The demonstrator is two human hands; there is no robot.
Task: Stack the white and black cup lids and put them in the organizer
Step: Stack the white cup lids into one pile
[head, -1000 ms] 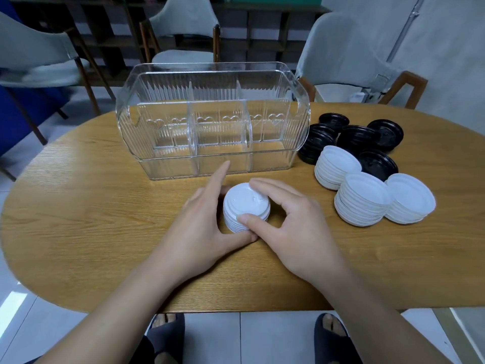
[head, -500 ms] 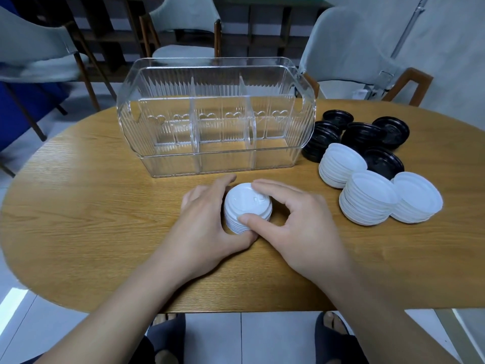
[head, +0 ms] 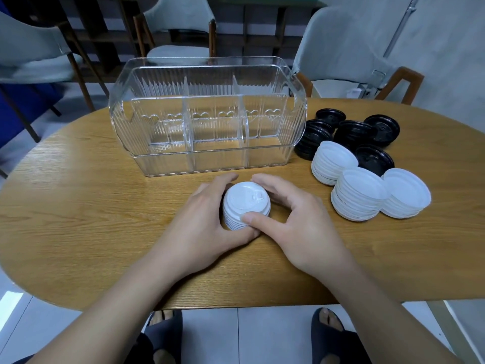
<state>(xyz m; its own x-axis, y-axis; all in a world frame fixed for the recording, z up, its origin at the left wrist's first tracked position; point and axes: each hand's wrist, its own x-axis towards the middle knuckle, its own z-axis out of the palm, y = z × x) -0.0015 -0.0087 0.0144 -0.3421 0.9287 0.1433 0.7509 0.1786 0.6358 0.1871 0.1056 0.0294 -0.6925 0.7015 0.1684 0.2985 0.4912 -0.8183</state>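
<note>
Both hands cup a short stack of white lids [head: 246, 206] on the counter [head: 78, 219], just before the clear organizer [head: 210, 116]. The left hand [head: 207, 222] and right hand [head: 296, 219] curl their fingers [head: 265, 219] round its sides. Light, thin, slippery plastic, likely to slide apart; gripping low seems best. The stack's far side is hidden.
</note>
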